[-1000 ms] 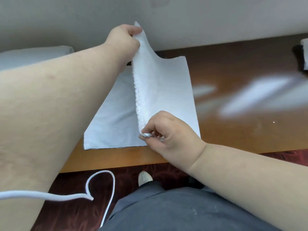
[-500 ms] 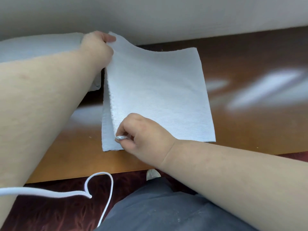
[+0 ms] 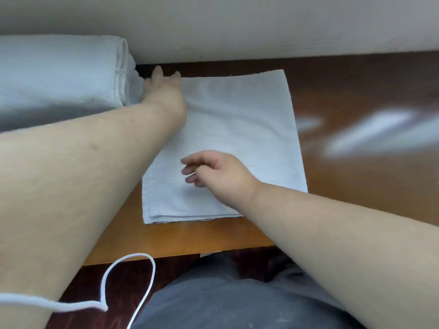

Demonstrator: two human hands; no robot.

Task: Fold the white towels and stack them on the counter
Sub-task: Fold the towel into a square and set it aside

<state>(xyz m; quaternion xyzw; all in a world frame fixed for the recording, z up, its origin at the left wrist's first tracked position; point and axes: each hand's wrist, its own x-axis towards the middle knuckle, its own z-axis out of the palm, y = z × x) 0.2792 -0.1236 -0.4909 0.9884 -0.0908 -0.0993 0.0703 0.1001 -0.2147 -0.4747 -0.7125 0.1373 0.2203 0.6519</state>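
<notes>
Folded towel [image 3: 237,129] is laid flat on the counter [image 3: 185,238], its far left corner pressed under the flat-fingered left hand [image 3: 164,91]; the right hand [image 3: 218,172] is held loosely spread, gripping nothing, over its near half. Bare counter is left beyond the towel's right edge, while the towel stack [image 3: 59,72] beside the left hand is cut off at the frame edge.

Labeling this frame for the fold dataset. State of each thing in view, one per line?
towel: folded, lying flat on the counter, layered edges at its near side
stack of towels: folded, piled at far left against the wall
left hand: open, resting on the towel's far left corner
right hand: open, fingers relaxed, over the towel's near part
counter: glossy wood, bare to the right
</notes>
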